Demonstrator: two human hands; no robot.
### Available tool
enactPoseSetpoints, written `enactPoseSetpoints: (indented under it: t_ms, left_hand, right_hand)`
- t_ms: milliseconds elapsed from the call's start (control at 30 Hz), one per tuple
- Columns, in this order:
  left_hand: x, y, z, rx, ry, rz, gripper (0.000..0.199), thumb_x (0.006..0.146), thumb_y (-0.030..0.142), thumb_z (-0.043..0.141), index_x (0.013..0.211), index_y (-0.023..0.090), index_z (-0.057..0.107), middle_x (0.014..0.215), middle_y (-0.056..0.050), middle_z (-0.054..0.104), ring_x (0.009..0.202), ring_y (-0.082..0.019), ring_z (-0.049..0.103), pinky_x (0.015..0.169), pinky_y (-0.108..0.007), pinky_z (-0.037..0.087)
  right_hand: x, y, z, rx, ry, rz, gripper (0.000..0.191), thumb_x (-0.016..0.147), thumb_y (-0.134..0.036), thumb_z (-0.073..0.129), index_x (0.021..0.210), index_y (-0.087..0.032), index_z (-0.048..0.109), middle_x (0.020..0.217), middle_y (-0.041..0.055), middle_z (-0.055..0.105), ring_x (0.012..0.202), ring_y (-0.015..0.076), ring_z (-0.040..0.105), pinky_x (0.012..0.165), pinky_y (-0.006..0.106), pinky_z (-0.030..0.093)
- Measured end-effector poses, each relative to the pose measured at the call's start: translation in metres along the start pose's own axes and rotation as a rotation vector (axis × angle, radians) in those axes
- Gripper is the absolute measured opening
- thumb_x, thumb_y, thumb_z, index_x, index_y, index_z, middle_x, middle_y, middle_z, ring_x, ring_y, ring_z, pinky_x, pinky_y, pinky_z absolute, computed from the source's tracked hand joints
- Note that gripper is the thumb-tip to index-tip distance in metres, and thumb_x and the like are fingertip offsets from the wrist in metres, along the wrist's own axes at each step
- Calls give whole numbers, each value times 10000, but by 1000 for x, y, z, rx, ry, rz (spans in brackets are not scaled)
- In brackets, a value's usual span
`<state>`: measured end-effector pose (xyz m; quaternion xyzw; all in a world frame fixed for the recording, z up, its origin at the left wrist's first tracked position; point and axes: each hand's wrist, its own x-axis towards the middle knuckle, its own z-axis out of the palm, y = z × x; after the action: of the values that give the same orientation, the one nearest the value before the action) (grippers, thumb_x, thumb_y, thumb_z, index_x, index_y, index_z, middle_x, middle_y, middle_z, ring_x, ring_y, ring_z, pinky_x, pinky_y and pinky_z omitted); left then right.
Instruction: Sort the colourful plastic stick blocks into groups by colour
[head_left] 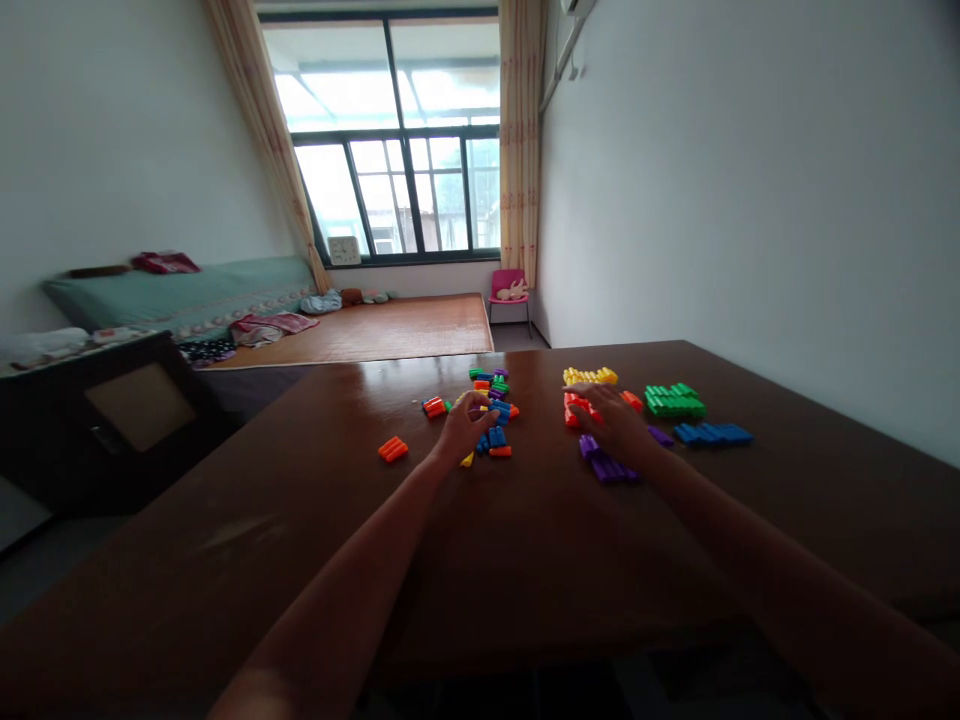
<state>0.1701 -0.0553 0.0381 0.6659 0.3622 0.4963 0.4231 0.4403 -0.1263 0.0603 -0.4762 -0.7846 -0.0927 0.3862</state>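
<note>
My left hand (461, 428) reaches into a mixed cluster of small plastic blocks, thumb and curved fingers apart. Beside its fingertips lie blue blocks (501, 411), and nearer to me sits another blue pair (496, 437). My right hand (613, 418) lies over a group of orange-red blocks (574, 410), its fingers stretched out to the left and partly covering them. Purple blocks (611, 468) lie just below that hand. Beyond it is a row of yellow blocks (590, 376). To its right are green blocks (675, 400) and a blue row (712, 434).
The blocks rest on a dark, glossy table (300, 560). Separate orange blocks (393, 449) lie at the left. A dark cabinet (112, 420) stands left of the table, a bed (405, 325) behind it. A pink chair (508, 290) is near the window.
</note>
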Motion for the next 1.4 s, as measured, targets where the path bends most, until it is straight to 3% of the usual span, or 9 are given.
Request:
enactPoseSetpoints:
  t_ms: [100,233,433,567,733,867,1067,1233,1400]
  left_hand:
    - [-1,0,5,-117,-56,-15,404,674,418,794,864,179,529,828,-5,621,759,-155,662,661,-288,565]
    - [-6,2,14,-202,-139,-23,426,664,421,806,874,179,526,855,1,620,779,-144,656,698,-291,575]
    - [-12,3,26,-209,-207,-41,409,693,438,785,900,178,546,873,0,634,791,-147,666,697,-279,575]
    - [-7,-1,21,-105,-224,-63,461,724,505,733,1023,178,606,877,-45,690,860,-201,692,719,-332,586]
    - [3,-7,-2,-30,-34,-102,477,695,540,727,970,158,655,804,-49,705,845,-224,703,690,-328,586]
    - [6,-10,-18,-48,60,-123,494,654,563,737,923,154,667,889,-58,714,858,-213,695,684,-303,578]
    - [8,-18,-27,-49,138,-143,469,633,532,750,898,150,686,852,-54,716,829,-208,696,698,-302,572]
    - [10,-24,-32,-35,173,-133,411,652,483,738,887,148,692,844,-54,720,840,-216,701,677,-287,569]
    - [12,-31,-36,10,216,-132,338,706,423,694,902,149,683,814,-49,720,836,-214,706,676,-284,573]
  right_hand:
    - [16,-28,24,95,-103,-59,439,928,-405,495,1342,-261,520,1299,86,599,1202,278,537,1019,493,449]
    - [19,-43,48,131,-196,-84,506,919,-420,519,1382,-217,496,1332,123,572,1224,286,527,1040,483,445]
    - [11,-46,44,93,-168,-82,472,929,-406,502,1366,-228,515,1261,112,613,1151,277,555,987,470,467]
    - [-1,-1,6,-91,-25,50,426,900,-412,534,1280,-225,582,1218,106,645,1117,298,563,973,479,439]
    - [-62,118,-43,-367,250,520,435,803,-377,600,1154,-122,627,1097,168,674,1001,293,603,932,452,441]
    - [-108,176,-54,-385,227,882,480,716,-390,644,1103,-105,651,990,165,685,836,260,630,765,377,492]
    - [-110,167,-45,-472,104,926,481,762,-518,599,1103,-187,675,1056,144,682,958,285,632,791,375,486]
    - [-106,150,-44,-527,-33,995,482,774,-579,576,1088,-230,683,1040,130,690,959,295,640,753,375,490]
    - [-113,154,-42,-530,-71,987,531,777,-627,542,1103,-229,670,1044,140,682,935,304,644,741,397,492]
